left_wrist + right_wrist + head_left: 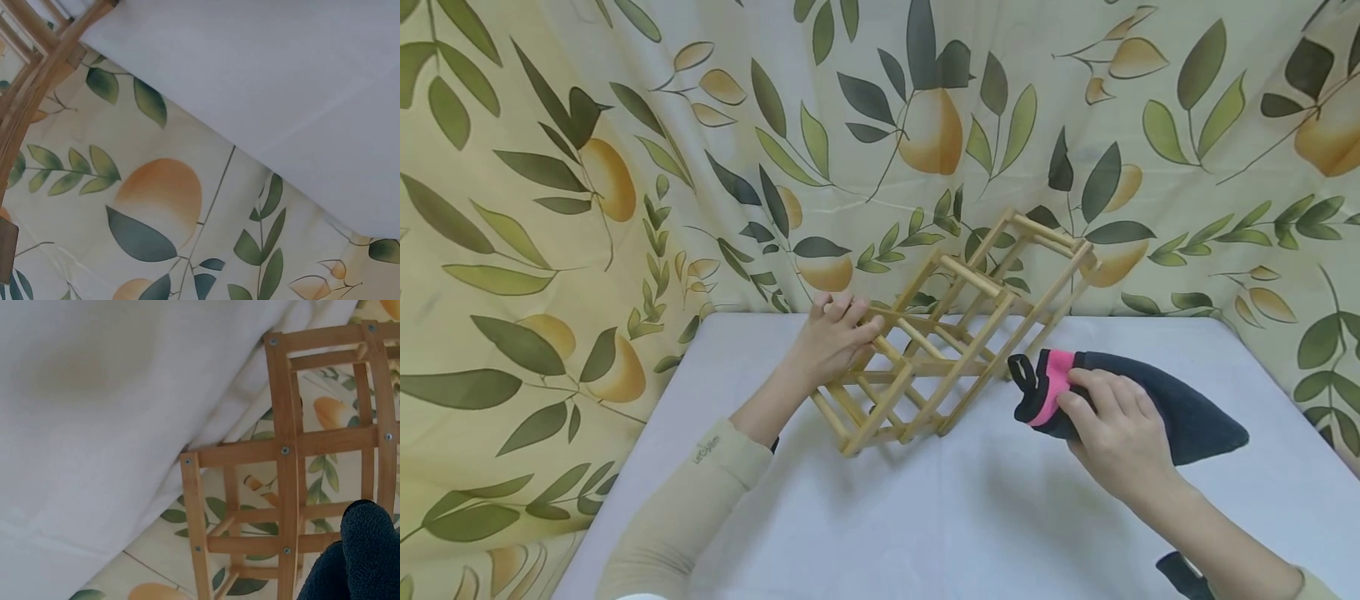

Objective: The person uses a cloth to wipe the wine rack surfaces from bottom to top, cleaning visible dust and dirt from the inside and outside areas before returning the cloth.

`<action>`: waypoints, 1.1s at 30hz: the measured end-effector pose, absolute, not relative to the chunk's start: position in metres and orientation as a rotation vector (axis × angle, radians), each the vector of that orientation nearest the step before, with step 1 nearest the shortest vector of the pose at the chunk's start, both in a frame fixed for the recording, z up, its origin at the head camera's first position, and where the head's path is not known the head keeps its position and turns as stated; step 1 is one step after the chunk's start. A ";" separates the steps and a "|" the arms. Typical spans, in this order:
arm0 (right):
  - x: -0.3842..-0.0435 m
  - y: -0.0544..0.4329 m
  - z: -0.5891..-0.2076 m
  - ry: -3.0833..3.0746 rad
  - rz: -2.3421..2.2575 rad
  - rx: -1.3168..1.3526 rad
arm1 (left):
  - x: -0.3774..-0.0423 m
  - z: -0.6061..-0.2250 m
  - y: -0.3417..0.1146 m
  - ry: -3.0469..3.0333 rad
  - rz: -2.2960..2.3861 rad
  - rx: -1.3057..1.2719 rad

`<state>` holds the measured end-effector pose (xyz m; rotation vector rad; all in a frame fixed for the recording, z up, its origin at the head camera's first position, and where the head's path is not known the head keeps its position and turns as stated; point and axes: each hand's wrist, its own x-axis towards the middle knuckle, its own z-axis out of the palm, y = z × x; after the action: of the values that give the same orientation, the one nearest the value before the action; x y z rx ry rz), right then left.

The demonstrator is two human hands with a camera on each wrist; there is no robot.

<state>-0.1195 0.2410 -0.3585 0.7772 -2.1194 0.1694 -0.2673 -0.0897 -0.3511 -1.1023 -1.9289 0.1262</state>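
A wooden lattice rack of slats and round bars stands over the white table, slanting up toward the back right. My left hand grips its upper left end, fingers curled over a bar. To the right of the rack, my right hand holds a dark blue fabric piece with a pink band and a black loop, pinched near the band. Its far end tapers to the right. In the right wrist view, two rounded ends of plush dark fabric overlap the rack. My left hand is out of the left wrist view.
A white cloth covers the table. Behind it and at both sides hangs a curtain printed with leaves and orange fruit. A dark strap shows beside my right forearm.
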 end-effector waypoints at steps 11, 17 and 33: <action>-0.119 0.247 -0.351 -2.123 0.128 0.748 | -0.251 -0.351 -0.081 -1.885 0.190 -0.990; -0.120 0.250 -0.349 -2.090 0.142 0.737 | -0.245 -0.351 -0.077 -1.901 0.205 -0.973; -0.114 0.265 -0.341 -2.130 0.004 0.686 | -0.220 -0.350 -0.059 -1.944 0.250 -0.875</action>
<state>-0.1144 0.2647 -0.3405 0.6863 -2.1304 0.0036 -0.2201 -0.0594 -0.3505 -0.8749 -1.9439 0.2503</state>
